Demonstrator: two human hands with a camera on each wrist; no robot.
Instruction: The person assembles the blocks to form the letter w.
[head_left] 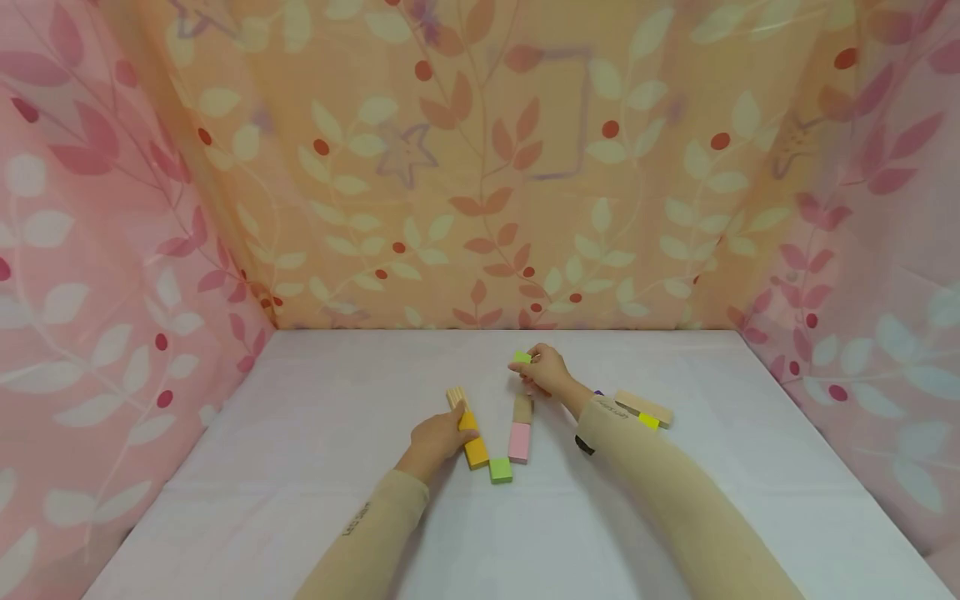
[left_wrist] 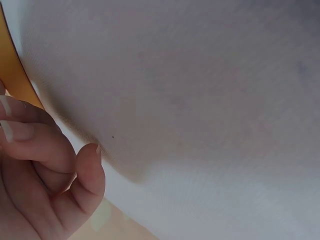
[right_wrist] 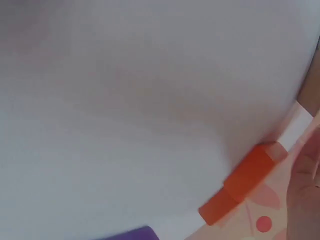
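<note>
My right hand (head_left: 551, 371) pinches a small green block (head_left: 522, 357) between thumb and fingers, at the far end of a row of blocks. Below that hand lie a brown wooden block (head_left: 522, 409) and a pink block (head_left: 519, 442), end to end. My left hand (head_left: 437, 437) grips a long orange-yellow block (head_left: 474, 446) on the table, thumb across it. Beyond its far end is a pale striped wooden piece (head_left: 456, 397). A second green block (head_left: 500, 471) sits at the near end, between the orange-yellow and pink blocks. Curled left fingers (left_wrist: 45, 150) show in the left wrist view.
Right of the right forearm lie a pale wooden plank (head_left: 648, 408) and a yellow block (head_left: 648, 422), partly hidden by the sleeve. The right wrist view shows orange blocks (right_wrist: 250, 172) and a purple edge (right_wrist: 132, 235). Patterned cloth walls (head_left: 480, 167) surround the white table (head_left: 300, 400).
</note>
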